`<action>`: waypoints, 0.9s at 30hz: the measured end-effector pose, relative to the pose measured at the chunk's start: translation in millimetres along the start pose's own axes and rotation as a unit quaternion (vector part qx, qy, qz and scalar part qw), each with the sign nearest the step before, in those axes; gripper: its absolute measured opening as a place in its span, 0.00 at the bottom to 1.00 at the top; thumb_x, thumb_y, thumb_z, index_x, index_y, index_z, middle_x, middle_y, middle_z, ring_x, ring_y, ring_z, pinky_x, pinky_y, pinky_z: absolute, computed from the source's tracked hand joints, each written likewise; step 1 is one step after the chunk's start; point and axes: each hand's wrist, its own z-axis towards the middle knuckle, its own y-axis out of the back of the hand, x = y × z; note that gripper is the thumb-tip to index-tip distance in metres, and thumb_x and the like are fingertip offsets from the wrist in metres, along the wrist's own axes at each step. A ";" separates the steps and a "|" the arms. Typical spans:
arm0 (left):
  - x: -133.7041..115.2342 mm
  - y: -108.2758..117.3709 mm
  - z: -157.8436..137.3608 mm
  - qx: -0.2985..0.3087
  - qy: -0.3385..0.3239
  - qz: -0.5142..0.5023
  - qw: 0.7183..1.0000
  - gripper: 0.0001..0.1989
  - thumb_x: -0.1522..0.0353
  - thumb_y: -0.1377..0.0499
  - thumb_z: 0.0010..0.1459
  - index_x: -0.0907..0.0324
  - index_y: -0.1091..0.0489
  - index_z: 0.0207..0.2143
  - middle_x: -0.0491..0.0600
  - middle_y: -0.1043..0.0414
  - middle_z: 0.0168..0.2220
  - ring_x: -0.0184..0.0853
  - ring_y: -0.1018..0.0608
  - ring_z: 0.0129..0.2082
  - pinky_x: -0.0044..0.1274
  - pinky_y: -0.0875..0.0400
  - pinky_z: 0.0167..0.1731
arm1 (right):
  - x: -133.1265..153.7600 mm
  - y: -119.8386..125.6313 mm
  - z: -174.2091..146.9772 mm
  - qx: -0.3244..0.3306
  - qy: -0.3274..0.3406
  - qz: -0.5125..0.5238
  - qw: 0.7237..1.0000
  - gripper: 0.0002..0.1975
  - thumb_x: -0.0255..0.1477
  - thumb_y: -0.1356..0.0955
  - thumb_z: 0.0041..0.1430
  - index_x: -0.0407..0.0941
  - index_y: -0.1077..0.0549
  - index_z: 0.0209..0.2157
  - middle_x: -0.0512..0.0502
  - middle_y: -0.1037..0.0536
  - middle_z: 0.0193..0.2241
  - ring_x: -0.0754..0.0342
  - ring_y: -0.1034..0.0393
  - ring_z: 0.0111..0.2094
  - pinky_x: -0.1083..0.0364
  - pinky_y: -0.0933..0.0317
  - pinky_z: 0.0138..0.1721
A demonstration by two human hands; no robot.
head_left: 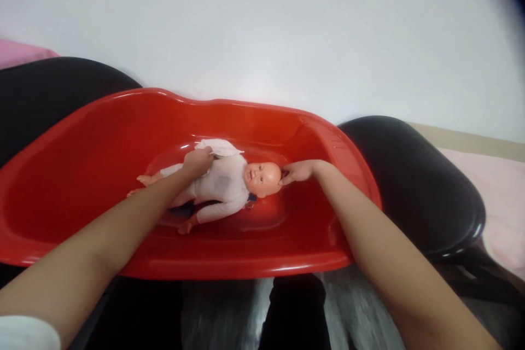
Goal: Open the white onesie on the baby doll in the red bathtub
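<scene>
We see a small plastic baby doll in a pale pink suit point(223, 183) lying on its back in the middle of a big red plastic baby tub point(82, 175). Its round bare head points right and its little feet point left. Our left hand point(197, 163) rests on top of the doll's tummy, with its grip laid flat and loose over the suit, not pinching anything. A white folded cloth point(221, 147) lies just beside that hand, on the far side of the doll and touching it. Our right hand point(298, 171) comes in from the right, and its fingertips point(284, 179) touch the top of the doll's head; we cannot tell how wide that grip is spread. Two shiny black chairs point(414, 175) hold the tub up, one at each end.
</scene>
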 end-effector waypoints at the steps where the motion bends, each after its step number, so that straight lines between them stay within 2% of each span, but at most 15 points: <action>1: -0.5 0.6 -0.2 0.001 -0.001 0.000 1.000 0.18 0.62 0.55 0.63 0.57 0.31 0.46 0.57 0.22 0.41 0.51 0.22 0.43 0.34 0.31 0.36 | 1.0 0.0 -1.0 -0.002 0.004 0.003 1.000 0.34 0.52 0.28 0.44 0.47 0.24 0.50 0.44 0.22 0.48 0.41 0.31 0.54 0.47 0.41 0.58; 7: -0.9 0.9 0.1 0.000 -0.010 0.000 1.000 0.17 0.61 0.55 0.63 0.57 0.30 0.45 0.57 0.22 0.40 0.51 0.22 0.43 0.34 0.30 0.36 | 4.6 0.5 -3.5 0.005 0.020 0.012 1.000 0.35 0.55 0.27 0.39 0.49 0.23 0.47 0.47 0.21 0.46 0.41 0.31 0.54 0.46 0.42 0.59; 20: -2.0 1.9 -0.6 0.010 -0.009 0.003 1.000 0.19 0.61 0.55 0.63 0.57 0.30 0.47 0.57 0.22 0.42 0.50 0.22 0.43 0.33 0.31 0.38 | 2.3 0.8 -0.9 -0.008 0.007 0.013 1.000 0.32 0.51 0.27 0.43 0.47 0.24 0.48 0.44 0.21 0.45 0.44 0.31 0.52 0.47 0.41 0.55; 27: -2.7 1.6 -1.1 0.008 -0.007 -0.004 1.000 0.19 0.60 0.55 0.63 0.57 0.30 0.46 0.57 0.22 0.42 0.52 0.22 0.43 0.34 0.31 0.36 | 5.3 0.8 -3.3 -0.005 -0.008 0.018 1.000 0.34 0.50 0.27 0.42 0.45 0.24 0.49 0.44 0.22 0.48 0.44 0.31 0.52 0.48 0.42 0.56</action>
